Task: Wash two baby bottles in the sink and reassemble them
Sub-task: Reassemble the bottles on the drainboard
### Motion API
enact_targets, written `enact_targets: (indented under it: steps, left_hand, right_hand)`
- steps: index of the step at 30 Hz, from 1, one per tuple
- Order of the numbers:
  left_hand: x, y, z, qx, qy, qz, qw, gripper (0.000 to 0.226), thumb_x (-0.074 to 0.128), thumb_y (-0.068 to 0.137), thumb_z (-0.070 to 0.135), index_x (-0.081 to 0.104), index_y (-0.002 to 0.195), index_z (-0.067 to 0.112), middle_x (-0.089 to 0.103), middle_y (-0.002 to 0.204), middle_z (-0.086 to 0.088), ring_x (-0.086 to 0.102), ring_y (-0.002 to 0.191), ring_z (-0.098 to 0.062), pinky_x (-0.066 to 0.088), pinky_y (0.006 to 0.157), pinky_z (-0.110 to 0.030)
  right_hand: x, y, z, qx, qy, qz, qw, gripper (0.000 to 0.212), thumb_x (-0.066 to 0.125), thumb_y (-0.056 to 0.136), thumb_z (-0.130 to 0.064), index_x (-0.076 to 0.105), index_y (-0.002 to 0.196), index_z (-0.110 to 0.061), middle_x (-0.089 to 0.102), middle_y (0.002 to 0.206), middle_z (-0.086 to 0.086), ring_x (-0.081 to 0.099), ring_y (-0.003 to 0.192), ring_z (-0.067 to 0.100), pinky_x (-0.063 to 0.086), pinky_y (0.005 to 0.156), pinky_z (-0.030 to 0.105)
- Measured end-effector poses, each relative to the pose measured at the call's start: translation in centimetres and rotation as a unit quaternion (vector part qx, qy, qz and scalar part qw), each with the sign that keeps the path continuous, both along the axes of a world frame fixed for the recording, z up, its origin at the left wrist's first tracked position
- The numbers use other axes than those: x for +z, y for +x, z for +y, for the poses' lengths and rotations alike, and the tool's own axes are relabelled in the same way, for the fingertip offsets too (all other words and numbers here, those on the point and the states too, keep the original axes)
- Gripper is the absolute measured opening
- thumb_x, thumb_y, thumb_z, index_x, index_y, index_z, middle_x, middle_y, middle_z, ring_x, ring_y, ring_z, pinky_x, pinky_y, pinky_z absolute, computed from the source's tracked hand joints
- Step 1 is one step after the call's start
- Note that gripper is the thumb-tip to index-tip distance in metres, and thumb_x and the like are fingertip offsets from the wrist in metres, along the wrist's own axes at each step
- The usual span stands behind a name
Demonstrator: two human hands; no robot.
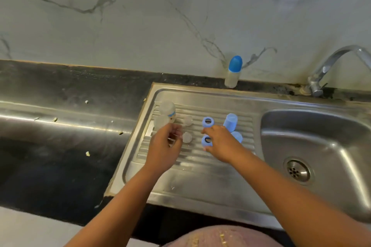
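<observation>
Hands over ribbed drainboard (196, 168): left hand (163, 147) curled, grasp unclear; right hand (221, 144) pinching near blue ring (206, 141), opening upward. Farther, second ring (208, 122), blue caps (230, 122), clear bottles (165, 115) on the left. Farthest, capped bottle (233, 72) upright.

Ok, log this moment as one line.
left hand: holds clear nipple | right hand: grips near blue screw ring | far blue screw ring: on steel drainboard

From where I stand, no words, labels, brand names or numbers can be read on anything around this sink.
</observation>
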State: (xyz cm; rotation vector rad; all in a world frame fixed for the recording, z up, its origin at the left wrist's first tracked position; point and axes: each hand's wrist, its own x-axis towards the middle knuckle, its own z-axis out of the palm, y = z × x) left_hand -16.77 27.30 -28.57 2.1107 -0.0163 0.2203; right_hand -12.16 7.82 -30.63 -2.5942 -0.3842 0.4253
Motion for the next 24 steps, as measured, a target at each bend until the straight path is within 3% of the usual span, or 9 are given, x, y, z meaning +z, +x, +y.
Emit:
enact_targets:
  steps: [3,6,8,12,15,17,20,24]
  left_hand:
    - [0.1,-0.6,0.7,-0.007,-0.030,0.034,0.999,0.021,0.063,0.085,0.001,0.065,0.098,0.018,0.068,0.088,0.007,0.061,0.077,-0.002,0.046,0.068,-0.013]
    - [0.4,-0.6,1.8,-0.018,-0.038,0.063,0.997,0.017,0.064,0.087,0.005,0.065,0.097,0.019,0.068,0.086,0.009,0.060,0.075,0.001,0.044,0.067,-0.010]
    - [0.5,-0.8,2.8,-0.035,-0.025,0.072,0.996,0.016,0.065,0.087,0.008,0.065,0.099,0.018,0.067,0.086,0.009,0.060,0.077,0.000,0.047,0.069,-0.013]
    - [0.8,-0.8,4.7,-0.052,-0.003,0.085,0.995,0.014,0.066,0.088,0.013,0.066,0.100,0.020,0.067,0.085,0.009,0.061,0.076,-0.001,0.051,0.073,-0.021]
    - [1.6,-0.9,4.6,-0.016,-0.119,0.115,0.986,0.007,0.064,0.089,0.006,0.068,0.092,0.011,0.066,0.075,-0.001,0.060,0.065,-0.006,0.052,0.068,-0.023]
    - [2.0,-1.0,4.5,-0.019,-0.197,0.139,0.970,0.005,0.066,0.089,0.007,0.069,0.089,0.010,0.066,0.073,-0.004,0.061,0.067,-0.012,0.054,0.070,-0.029]
    - [1.8,-0.8,4.9,-0.121,-0.151,0.194,0.962,0.015,0.075,0.084,0.027,0.072,0.097,0.021,0.072,0.089,0.003,0.067,0.086,-0.013,0.056,0.080,-0.029]
    - [2.0,-0.9,5.8,-0.176,-0.182,0.239,0.937,0.031,0.078,0.080,0.026,0.072,0.108,0.013,0.075,0.095,-0.003,0.070,0.096,-0.016,0.055,0.084,-0.025]
  right_hand:
    - [-1.9,-0.7,1.4,-0.008,-0.097,-0.018,0.995,0.028,0.057,0.091,-0.011,0.052,0.118,-0.014,0.045,0.119,0.007,0.042,0.113,0.026,0.044,0.087,0.036]
    - [-2.4,-1.3,1.8,-0.042,-0.080,-0.019,0.996,0.016,0.046,0.089,-0.001,0.050,0.097,-0.014,0.043,0.105,0.006,0.044,0.098,0.026,0.044,0.080,0.034]
    - [-2.5,-1.5,1.9,-0.079,-0.036,-0.018,0.996,0.016,0.049,0.089,-0.002,0.054,0.097,-0.014,0.041,0.104,0.004,0.047,0.095,0.024,0.045,0.080,0.033]
    - [-0.3,-2.6,3.1,-0.163,0.104,0.000,0.981,0.035,0.068,0.088,-0.024,0.059,0.122,-0.021,0.048,0.111,-0.004,0.053,0.099,0.011,0.040,0.082,0.017]
    - [2.2,-4.6,4.3,-0.187,0.206,0.017,0.960,0.043,0.080,0.077,-0.035,0.060,0.115,-0.029,0.064,0.100,-0.012,0.062,0.087,0.003,0.045,0.074,0.007]
    - [2.6,-6.1,5.1,-0.214,0.283,0.056,0.933,0.043,0.082,0.074,-0.037,0.059,0.109,-0.030,0.071,0.091,-0.007,0.067,0.088,0.006,0.052,0.080,0.017]
    - [2.3,-7.1,6.3,-0.272,0.418,0.137,0.856,0.051,0.081,0.069,-0.041,0.057,0.109,-0.020,0.074,0.090,0.011,0.070,0.095,0.025,0.056,0.090,0.037]
    - [2.9,-7.1,7.1,-0.272,0.458,0.165,0.830,0.043,0.078,0.069,-0.035,0.062,0.096,-0.007,0.072,0.089,0.013,0.069,0.090,0.024,0.057,0.088,0.035]
